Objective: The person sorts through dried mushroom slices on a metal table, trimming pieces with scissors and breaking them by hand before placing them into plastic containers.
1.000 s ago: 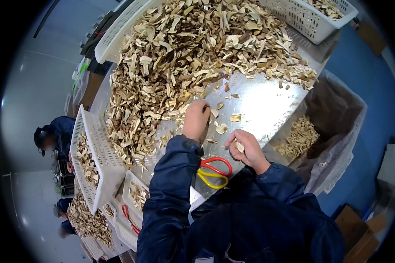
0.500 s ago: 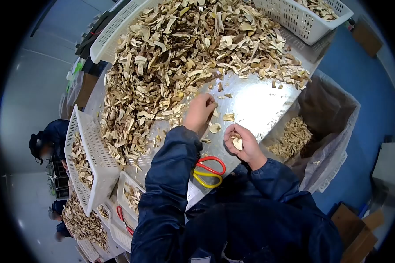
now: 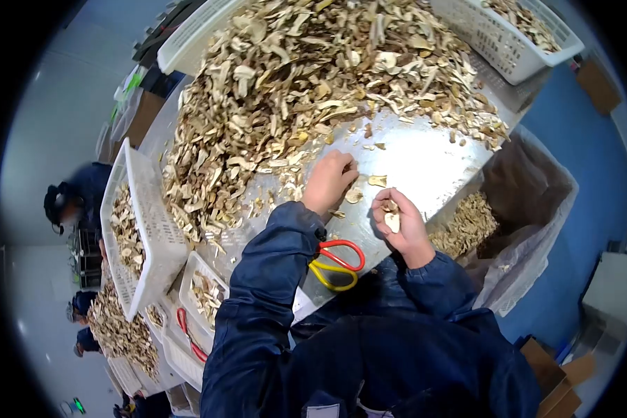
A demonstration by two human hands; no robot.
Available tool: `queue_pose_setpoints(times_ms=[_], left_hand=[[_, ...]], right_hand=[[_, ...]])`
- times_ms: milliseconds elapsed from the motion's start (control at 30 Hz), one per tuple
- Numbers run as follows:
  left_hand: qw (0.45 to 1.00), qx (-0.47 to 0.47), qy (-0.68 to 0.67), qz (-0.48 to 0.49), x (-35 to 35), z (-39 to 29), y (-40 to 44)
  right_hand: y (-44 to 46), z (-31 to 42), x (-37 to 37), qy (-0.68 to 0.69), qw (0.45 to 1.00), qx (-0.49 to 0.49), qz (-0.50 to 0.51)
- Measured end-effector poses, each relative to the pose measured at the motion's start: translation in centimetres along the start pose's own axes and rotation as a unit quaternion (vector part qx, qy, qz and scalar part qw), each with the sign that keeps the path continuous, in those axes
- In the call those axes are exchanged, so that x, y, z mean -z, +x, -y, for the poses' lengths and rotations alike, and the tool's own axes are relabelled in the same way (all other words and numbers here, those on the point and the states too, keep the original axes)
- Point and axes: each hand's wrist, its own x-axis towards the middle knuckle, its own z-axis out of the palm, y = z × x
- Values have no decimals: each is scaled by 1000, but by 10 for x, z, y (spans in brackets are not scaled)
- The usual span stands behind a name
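Note:
A large heap of dried mushroom slices (image 3: 258,104) covers the far part of the metal table (image 3: 425,150). My left hand (image 3: 332,181) is closed with its fingers curled down at the table; what they hold, if anything, is hidden. Just beside its fingertips lies a mushroom slice (image 3: 354,195), and another slice (image 3: 377,180) rests a little further right. My right hand (image 3: 405,228), palm up, has its fingers curled round mushroom slices (image 3: 391,220). Below my left hand are scissors with one red and one yellow handle (image 3: 341,265), their blades out of sight.
A lined bin with mushroom pieces (image 3: 467,226) stands at the table's right edge. White baskets (image 3: 167,258) (image 3: 498,52) flank the heap. Red-handled scissors (image 3: 190,334) lie by a small white tray (image 3: 223,282) at left. Co-workers (image 3: 83,198) are further left.
The whole view has shifted slightly. The slice that showed at my left fingertips is now out of sight at those fingers. My right hand still holds its slices.

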Motion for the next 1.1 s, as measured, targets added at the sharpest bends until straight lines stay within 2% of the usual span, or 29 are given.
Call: queue_pose_setpoints(times_ms=[67, 133, 200, 267, 300, 367, 400, 433, 500, 567, 667, 800, 833, 933, 967, 1067, 1100], left_hand=[[990, 87, -111, -18, 12, -17, -7], [987, 61, -125, -78, 12, -32, -18], [989, 60, -117, -72, 11, -46, -31], [962, 105, -251, -13, 17, -75, -47], [981, 4, -192, -7, 13, -72, -52], [988, -3, -147, -55, 14, -68, -65], [989, -9, -124, -78, 19, -66, -70], [994, 1, -59, -96, 26, -50, -73], [982, 117, -21, -144, 34, 1, -76], [974, 121, 98, -162, 56, 27, -77], [988, 101, 85, -78, 62, 61, -77], [987, 101, 96, -83, 63, 76, -83], [989, 104, 56, -93, 64, 76, -84], [957, 246, -89, -124, 71, 47, -83], [970, 187, -67, -137, 72, 38, -83], [972, 122, -197, -38, 74, -6, -82], [979, 124, -160, -15, 79, -16, -82]], right_hand=[[-5, 0, -3, -13, 999, -10, -30], [-6, -4, 1, -29, 999, -28, -7], [-8, -5, -11, -14, 998, -46, -27], [-10, -6, -20, 4, 998, -40, -38], [-10, -6, -21, 15, 999, -25, -37], [-7, -6, -8, 61, 997, -16, -42], [-6, -5, 1, 30, 999, -18, -26], [-5, -3, 7, -1, 1000, -18, -11], [-8, 0, -3, -38, 999, -22, -19], [-5, -1, -13, -89, 993, -77, 25], [10, -13, -24, -127, 983, -128, 46], [23, -18, -32, -111, 988, -110, 6], [26, -17, -29, -109, 989, -100, 11], [30, -18, -21, -83, 989, -119, 38], [30, -20, -21, -62, 987, -141, 37], [29, -27, -26, -16, 984, -175, 39], [26, -27, -35, -16, 984, -174, 24]])
